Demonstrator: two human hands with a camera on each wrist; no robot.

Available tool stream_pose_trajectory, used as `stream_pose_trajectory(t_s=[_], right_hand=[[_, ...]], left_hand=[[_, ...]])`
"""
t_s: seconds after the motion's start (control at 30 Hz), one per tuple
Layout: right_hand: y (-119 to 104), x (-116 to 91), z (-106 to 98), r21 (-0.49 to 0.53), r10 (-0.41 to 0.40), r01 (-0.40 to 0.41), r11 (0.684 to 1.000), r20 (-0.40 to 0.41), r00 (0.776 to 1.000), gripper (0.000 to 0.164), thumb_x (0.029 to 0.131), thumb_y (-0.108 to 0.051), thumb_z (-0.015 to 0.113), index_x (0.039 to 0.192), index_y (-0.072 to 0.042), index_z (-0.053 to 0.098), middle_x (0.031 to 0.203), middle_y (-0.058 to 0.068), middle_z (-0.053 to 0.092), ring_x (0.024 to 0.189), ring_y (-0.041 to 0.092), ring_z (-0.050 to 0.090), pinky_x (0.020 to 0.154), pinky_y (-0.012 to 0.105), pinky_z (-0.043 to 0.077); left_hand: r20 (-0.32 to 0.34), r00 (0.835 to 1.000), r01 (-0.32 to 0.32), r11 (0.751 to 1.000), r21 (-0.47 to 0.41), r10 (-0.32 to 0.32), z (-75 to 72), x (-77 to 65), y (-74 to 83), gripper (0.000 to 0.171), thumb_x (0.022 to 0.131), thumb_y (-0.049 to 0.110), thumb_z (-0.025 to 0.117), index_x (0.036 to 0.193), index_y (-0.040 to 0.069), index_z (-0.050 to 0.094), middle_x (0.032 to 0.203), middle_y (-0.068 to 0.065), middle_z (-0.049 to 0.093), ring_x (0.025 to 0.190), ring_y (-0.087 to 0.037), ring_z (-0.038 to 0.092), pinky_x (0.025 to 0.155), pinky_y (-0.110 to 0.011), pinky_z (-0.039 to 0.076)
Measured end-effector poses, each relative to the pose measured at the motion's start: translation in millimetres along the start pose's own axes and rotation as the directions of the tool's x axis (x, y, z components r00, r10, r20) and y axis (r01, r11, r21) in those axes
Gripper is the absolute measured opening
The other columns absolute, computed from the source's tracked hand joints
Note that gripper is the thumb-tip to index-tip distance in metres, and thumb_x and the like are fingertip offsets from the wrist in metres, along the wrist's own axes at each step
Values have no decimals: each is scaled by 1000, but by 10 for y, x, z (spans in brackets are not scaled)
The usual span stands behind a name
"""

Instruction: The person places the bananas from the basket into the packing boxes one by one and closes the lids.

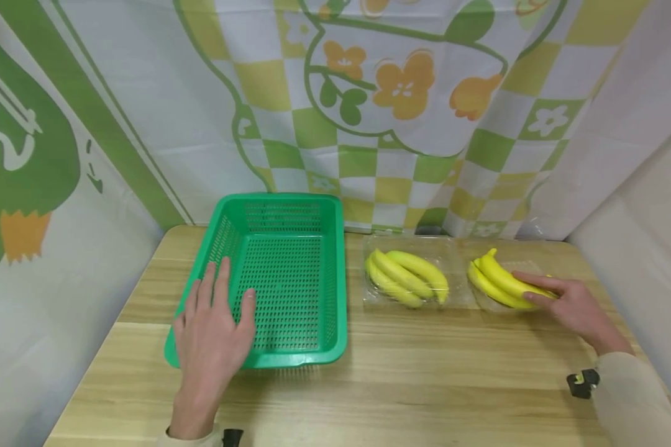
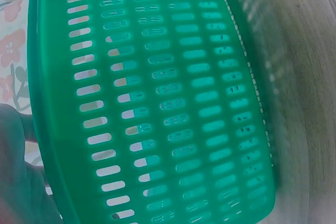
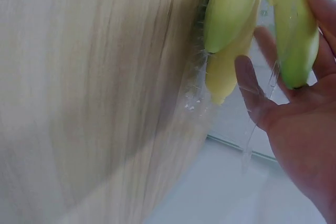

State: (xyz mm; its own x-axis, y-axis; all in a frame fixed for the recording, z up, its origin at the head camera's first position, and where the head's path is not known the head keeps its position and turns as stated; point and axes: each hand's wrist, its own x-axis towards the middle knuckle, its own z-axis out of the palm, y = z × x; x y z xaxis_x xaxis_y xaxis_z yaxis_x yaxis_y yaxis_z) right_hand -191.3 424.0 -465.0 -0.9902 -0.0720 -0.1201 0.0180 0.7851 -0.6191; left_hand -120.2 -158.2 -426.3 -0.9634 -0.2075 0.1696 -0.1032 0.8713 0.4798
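A green plastic basket (image 1: 282, 292) with slotted walls stands on the left of the table. My left hand (image 1: 215, 332) lies over its left rim, fingers straight and spread; in the left wrist view the basket's side wall (image 2: 173, 103) hides most of the hand (image 2: 23, 166). On the right, my right hand (image 1: 573, 307) reaches into a clear plastic container and holds a banana (image 1: 500, 276) near its end, fingers and thumb on either side. In the right wrist view that banana (image 3: 295, 40) lies among the fingers, with other bananas (image 3: 231, 19) beside it.
A second clear container (image 1: 458, 295) with several bananas (image 1: 405, 276) sits between the basket and my right hand. The wooden table (image 1: 414, 372) runs back to a patterned cloth (image 1: 324, 155). White cloth walls rise at both sides.
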Motion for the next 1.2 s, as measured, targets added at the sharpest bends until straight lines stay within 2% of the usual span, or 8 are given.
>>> stream_pose_trajectory(t_s=[0.37,0.53,0.67,0.73,0.83,0.9,1.03,1.2], right_hand=[[-35,-4,4,-28,26,-26,999,28,999,67,101,-48,70,156,-14,55,160,32,45,147,62,39,106,75,42],[17,-12,-60,14,39,-39,999,3,999,67,105,-50,64,159,-14,50,162,29,45,141,61,48,95,43,60],[25,10,-154,64,83,-78,995,-72,994,68,108,-58,50,162,-17,46,164,23,45,148,53,44,105,51,54],[22,45,-193,100,118,-106,989,-120,986,70,108,-62,46,162,-18,46,166,15,46,149,32,49,109,44,51],[15,129,-227,183,145,-111,977,-186,972,71,107,-61,48,162,-15,46,167,4,48,130,-1,56,93,14,53],[11,193,-248,247,155,-104,964,-200,967,73,108,-59,49,164,-13,42,168,4,46,120,-13,51,85,5,51],[-1,322,-343,354,187,-106,929,-202,961,77,109,-56,48,168,-10,30,174,9,33,133,-3,51,84,3,52],[2,473,-560,586,277,-123,801,-181,944,86,106,-52,58,171,-15,17,179,6,18,159,15,34,77,2,53]], left_hand=[[40,996,-74,997,-18,74,43,12,271,69,112,51,37,172,22,19,178,-14,23,160,-50,25,116,-79,29],[76,977,-196,980,-45,199,105,49,645,67,111,49,43,170,21,27,177,-11,29,161,-45,28,117,-77,33],[115,946,-294,952,-87,303,110,86,1048,65,111,49,45,169,23,31,176,-7,32,161,-42,31,119,-72,35],[126,925,-347,931,-111,360,112,113,1257,64,110,49,45,168,23,33,175,-6,34,160,-40,34,119,-69,37],[146,888,-417,897,-144,436,136,175,1550,64,109,50,45,167,23,35,174,-5,37,159,-35,37,120,-64,39],[174,864,-445,878,-178,473,169,228,1729,64,109,50,46,167,22,36,174,-3,37,160,-32,36,121,-63,39],[247,821,-452,850,-271,515,317,380,2050,65,109,49,48,168,24,33,175,0,34,162,-27,34,126,-64,35],[330,791,-364,830,-422,515,601,615,2361,65,109,48,51,168,28,33,174,2,36,162,-26,33,132,-58,28]])
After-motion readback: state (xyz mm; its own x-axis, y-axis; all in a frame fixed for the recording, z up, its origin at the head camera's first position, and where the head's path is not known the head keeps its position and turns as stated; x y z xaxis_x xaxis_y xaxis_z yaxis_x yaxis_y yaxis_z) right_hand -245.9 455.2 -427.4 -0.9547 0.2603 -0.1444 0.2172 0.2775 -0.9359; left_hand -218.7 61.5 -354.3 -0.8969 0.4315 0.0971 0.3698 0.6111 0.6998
